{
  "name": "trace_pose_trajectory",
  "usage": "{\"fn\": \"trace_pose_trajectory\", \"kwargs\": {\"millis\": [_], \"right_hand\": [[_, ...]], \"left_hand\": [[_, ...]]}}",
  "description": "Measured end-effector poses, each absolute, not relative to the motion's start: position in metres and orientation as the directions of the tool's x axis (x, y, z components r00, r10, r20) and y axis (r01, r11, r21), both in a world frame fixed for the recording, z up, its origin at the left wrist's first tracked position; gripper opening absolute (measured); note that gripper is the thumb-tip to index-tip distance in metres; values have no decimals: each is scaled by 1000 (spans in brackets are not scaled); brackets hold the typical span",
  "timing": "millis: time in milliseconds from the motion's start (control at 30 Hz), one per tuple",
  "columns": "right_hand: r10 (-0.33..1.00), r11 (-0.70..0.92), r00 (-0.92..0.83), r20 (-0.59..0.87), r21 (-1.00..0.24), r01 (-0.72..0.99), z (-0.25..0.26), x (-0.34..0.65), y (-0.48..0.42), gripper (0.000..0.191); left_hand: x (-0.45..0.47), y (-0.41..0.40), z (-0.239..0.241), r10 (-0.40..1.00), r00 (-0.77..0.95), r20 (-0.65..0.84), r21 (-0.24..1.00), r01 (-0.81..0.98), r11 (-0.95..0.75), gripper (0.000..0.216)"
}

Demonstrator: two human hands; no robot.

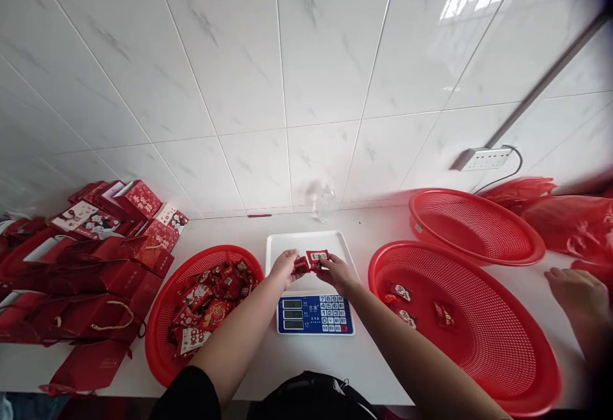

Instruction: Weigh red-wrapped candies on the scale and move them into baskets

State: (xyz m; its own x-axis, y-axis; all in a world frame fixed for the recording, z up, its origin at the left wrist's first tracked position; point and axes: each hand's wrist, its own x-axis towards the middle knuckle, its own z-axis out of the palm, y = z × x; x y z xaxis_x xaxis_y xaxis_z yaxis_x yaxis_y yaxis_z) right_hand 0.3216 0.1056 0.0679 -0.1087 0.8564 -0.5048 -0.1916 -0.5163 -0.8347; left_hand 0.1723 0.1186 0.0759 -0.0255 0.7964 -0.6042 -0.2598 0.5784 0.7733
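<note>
Both my hands meet over the white tray of a digital scale (275, 247). My left hand (285, 267) pinches a small red candy packet (301, 265). My right hand (339, 272) grips another red packet with a white label (317, 256). The two packets touch just above the tray. To the left a red mesh basket (160, 327) holds several red wrapped candies (211, 305). To the right a second red basket (502, 356) holds a few loose packets (400, 292).
Red gift bags and boxes (96, 260) are piled at the left. A third red basket (474, 225) stands at the back right beside red plastic bags (569, 219). Another person's hand (577, 295) rests at the right edge. A power strip (481, 159) hangs on the tiled wall.
</note>
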Motion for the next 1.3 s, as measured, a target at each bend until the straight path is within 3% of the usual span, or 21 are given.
{"fn": "trace_pose_trajectory", "kwargs": {"millis": [267,600,900,1100,1300], "right_hand": [[862,-508,1,-508,-862,9,60,329,110,22],[880,-448,10,-474,-824,347,48,343,121,50],[898,-420,15,-440,-845,331,57,343,126,38],[917,-363,-66,-393,-893,266,63,326,121,36],[949,-278,-70,-308,-919,281,74,323,107,40]], "left_hand": [[161,128,64,749,-116,-652,754,-193,627,32],[142,117,45,799,-129,-587,808,-38,588,15],[148,110,36,847,-138,-513,858,-40,512,18],[136,109,52,895,-260,-363,928,-18,371,20],[56,82,61,860,-482,-170,968,81,237,21]]}}
